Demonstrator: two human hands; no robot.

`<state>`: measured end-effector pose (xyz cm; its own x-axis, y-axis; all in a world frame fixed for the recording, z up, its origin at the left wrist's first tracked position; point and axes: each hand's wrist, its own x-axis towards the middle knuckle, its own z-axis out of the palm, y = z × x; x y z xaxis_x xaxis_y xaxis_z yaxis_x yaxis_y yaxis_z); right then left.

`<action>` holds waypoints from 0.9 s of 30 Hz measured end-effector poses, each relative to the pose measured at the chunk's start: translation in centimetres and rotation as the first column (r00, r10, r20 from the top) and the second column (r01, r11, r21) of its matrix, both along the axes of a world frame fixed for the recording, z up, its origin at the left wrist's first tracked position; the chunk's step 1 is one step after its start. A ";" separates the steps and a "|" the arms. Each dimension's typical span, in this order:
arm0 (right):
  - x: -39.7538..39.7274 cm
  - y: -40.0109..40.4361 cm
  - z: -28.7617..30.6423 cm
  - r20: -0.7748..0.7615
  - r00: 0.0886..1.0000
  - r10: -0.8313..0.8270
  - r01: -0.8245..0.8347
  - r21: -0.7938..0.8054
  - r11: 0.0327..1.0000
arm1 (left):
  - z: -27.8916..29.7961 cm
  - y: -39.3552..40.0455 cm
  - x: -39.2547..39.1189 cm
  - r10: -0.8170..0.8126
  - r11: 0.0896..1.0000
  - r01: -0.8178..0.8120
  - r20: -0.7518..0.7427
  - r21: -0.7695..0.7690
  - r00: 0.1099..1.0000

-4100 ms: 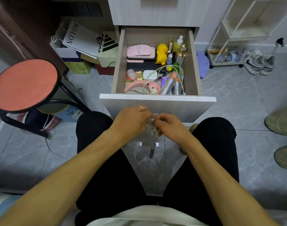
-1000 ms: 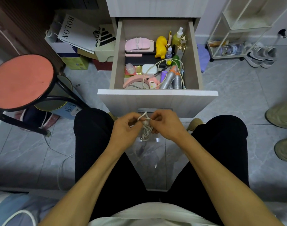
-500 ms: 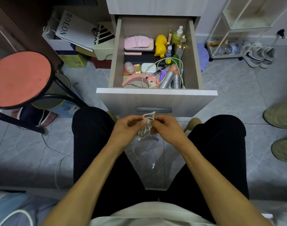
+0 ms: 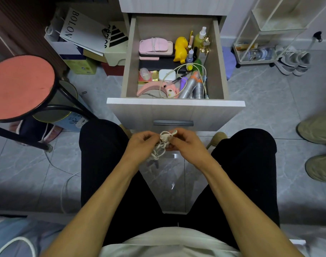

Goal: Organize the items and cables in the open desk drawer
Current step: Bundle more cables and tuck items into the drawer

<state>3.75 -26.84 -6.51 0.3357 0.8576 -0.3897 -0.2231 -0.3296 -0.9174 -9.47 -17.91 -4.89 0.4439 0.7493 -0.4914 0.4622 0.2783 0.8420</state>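
Bare forearms, no sleeves reaching the wrists. Left hand point(image 4: 140, 145) and right hand point(image 4: 186, 144) bare: no ring, watch or bracelet discernible. Black trousers point(image 4: 106, 164) on both legs. White top point(image 4: 169, 242) at near edge, hem over waist.

Drawer point(image 4: 175, 108) open straight ahead, above the knees. Cable bundle point(image 4: 162, 145) held between left hand point(image 4: 140, 145) and right hand point(image 4: 186, 145), in front of the drawer. Stool point(image 4: 21, 86) left, rack point(image 4: 266, 34) and sneakers point(image 4: 294, 61) right. Bags point(image 4: 84, 32) behind the stool.
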 end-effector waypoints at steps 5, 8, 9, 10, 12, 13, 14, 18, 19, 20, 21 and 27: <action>-0.2 0.1 -0.2 0.000 1.000 0.014 -0.015 -0.030 0.999 | -0.5 0.2 -0.3 0.054 0.996 -0.054 -0.007 -0.068 0.999; -0.3 0.3 -0.1 -0.017 0.999 -0.051 0.051 -0.035 0.998 | -0.6 -0.2 -0.2 0.028 0.999 -0.026 0.053 -0.027 0.998; -0.3 0.3 0.0 -0.012 0.997 -0.074 0.074 -0.024 0.997 | -0.6 -0.4 -0.2 0.010 1.000 -0.010 0.081 -0.009 0.997; -0.3 0.4 0.1 -0.008 0.996 -0.092 0.092 -0.011 0.996 | -0.7 -0.5 -0.1 -0.002 1.000 0.002 0.101 0.007 0.995; -0.3 0.6 0.4 -0.014 0.994 -0.111 0.111 0.017 0.994 | -0.8 -0.5 0.0 0.013 1.000 -0.014 0.117 0.005 0.993; -0.3 0.6 0.6 -0.016 0.994 -0.110 0.111 0.029 0.993 | -0.8 -0.4 0.0 0.035 0.999 -0.033 0.119 -0.012 0.992; -0.3 0.6 0.7 -0.013 0.994 -0.106 0.107 0.035 0.994 | -0.7 -0.2 0.2 0.044 0.999 -0.041 0.113 -0.027 0.993; -0.2 0.4 0.6 0.004 0.995 -0.101 0.101 0.006 0.995 | -0.5 -0.2 0.9 0.014 0.998 -0.012 0.046 -0.054 0.999; -0.2 0.4 0.6 -0.011 0.994 -0.106 0.106 -0.006 0.994 | -0.4 -0.1 0.9 0.028 0.998 -0.025 0.046 -0.062 0.999; -0.1 0.4 0.6 -0.026 0.994 -0.107 0.106 -0.015 0.994 | -0.3 0.0 0.9 0.055 0.996 -0.051 0.051 -0.075 0.997; 0.1 0.5 0.7 -0.032 0.995 -0.099 0.099 -0.022 0.995 | -0.1 0.1 1.0 0.098 0.991 -0.091 0.064 -0.098 0.993; 0.5 1.2 1.1 0.043 0.990 -0.131 0.134 -0.071 0.988 | 1.6 0.1 0.8 0.056 0.997 -0.060 0.099 0.037 0.993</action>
